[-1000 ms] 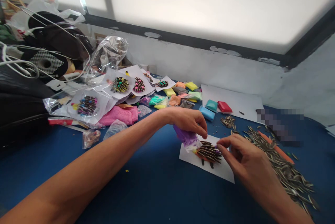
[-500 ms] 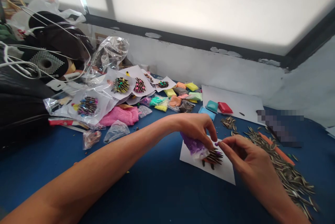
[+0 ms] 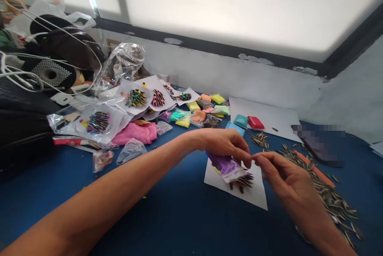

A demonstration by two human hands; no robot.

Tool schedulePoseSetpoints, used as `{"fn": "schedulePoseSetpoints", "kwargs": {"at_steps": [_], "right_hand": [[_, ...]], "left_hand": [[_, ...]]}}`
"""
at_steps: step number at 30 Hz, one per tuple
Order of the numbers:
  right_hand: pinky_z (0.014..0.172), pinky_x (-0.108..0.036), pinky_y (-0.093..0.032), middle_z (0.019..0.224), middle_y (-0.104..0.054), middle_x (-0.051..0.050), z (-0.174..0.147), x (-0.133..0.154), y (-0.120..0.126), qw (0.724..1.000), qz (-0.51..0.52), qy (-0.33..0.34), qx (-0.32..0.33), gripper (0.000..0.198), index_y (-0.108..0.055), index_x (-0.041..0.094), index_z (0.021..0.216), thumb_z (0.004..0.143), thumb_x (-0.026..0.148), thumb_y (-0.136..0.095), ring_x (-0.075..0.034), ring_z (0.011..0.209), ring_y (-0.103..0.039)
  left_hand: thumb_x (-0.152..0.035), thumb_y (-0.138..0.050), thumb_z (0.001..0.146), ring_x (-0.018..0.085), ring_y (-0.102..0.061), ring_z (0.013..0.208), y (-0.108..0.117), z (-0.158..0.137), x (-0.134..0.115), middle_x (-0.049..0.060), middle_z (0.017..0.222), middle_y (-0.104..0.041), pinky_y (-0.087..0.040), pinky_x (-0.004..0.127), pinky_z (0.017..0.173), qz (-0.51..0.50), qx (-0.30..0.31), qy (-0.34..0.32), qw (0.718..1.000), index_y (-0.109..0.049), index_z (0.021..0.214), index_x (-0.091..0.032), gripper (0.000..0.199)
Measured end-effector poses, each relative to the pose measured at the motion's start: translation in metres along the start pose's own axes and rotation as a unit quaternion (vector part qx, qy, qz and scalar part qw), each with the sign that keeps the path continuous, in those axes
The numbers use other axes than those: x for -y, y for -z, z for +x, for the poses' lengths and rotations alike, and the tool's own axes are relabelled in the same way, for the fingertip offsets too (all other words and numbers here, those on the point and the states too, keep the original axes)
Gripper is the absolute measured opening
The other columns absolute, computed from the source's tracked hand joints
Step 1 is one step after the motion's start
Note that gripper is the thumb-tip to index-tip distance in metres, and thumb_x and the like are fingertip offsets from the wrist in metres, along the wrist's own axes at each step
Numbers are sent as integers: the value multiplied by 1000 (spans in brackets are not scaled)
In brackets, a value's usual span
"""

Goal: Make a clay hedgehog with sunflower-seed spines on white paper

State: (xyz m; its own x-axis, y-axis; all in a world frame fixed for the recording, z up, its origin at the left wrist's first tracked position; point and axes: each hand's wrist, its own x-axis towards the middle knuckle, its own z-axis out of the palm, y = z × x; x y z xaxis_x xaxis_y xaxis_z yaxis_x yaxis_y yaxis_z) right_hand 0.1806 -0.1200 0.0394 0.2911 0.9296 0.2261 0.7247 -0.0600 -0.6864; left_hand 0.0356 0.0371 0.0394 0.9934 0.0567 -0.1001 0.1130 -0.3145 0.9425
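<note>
Your left hand (image 3: 226, 144) clamps a purple packet (image 3: 225, 167) over the seed-spined figure (image 3: 247, 180). Your right hand (image 3: 289, 174) pinches fingertips together alongside, can't tell on what

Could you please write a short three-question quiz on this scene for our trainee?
1. True or false: the left hand holds a purple packet.
2. Which of these lies nearest the red packet? A) the pink cloth; B) the teal packet; C) the black speaker.
3. Fill in: the orange stick lies among loose ____.

Key: 1. true; 2. B; 3. seeds.
</note>
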Motion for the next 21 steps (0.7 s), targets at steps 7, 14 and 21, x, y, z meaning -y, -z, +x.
{"fn": "schedulePoseSetpoints", "kwargs": {"at_steps": [7,14,21], "right_hand": [[67,-29,-56,91,-74,-7,3,7,3,997,63,6,34,48,-68,22,103,84,63,-49,-22,81,-69],[66,-29,-56,77,-70,-4,2,-6,2,995,97,-10,-1,40,-69,23,101,85,57,-55,-18,71,-66],[64,-28,-56,78,-69,-2,-4,0,-1,993,89,12,-78,22,-66,24,81,79,45,-68,-18,72,-67]], "left_hand": [[-19,-65,83,9,-60,77,-8,1,-7,0,86,-68,-47,23,71,-160,15,-16,987,-72,89,-16,10],[-20,-69,80,6,-56,66,-9,2,-11,-2,76,-63,-41,21,60,-192,-36,1,981,-67,81,-14,6],[-49,-69,79,6,-42,57,-9,0,-9,-1,74,-59,-32,22,52,-106,-67,28,992,-72,86,-16,34]]}}
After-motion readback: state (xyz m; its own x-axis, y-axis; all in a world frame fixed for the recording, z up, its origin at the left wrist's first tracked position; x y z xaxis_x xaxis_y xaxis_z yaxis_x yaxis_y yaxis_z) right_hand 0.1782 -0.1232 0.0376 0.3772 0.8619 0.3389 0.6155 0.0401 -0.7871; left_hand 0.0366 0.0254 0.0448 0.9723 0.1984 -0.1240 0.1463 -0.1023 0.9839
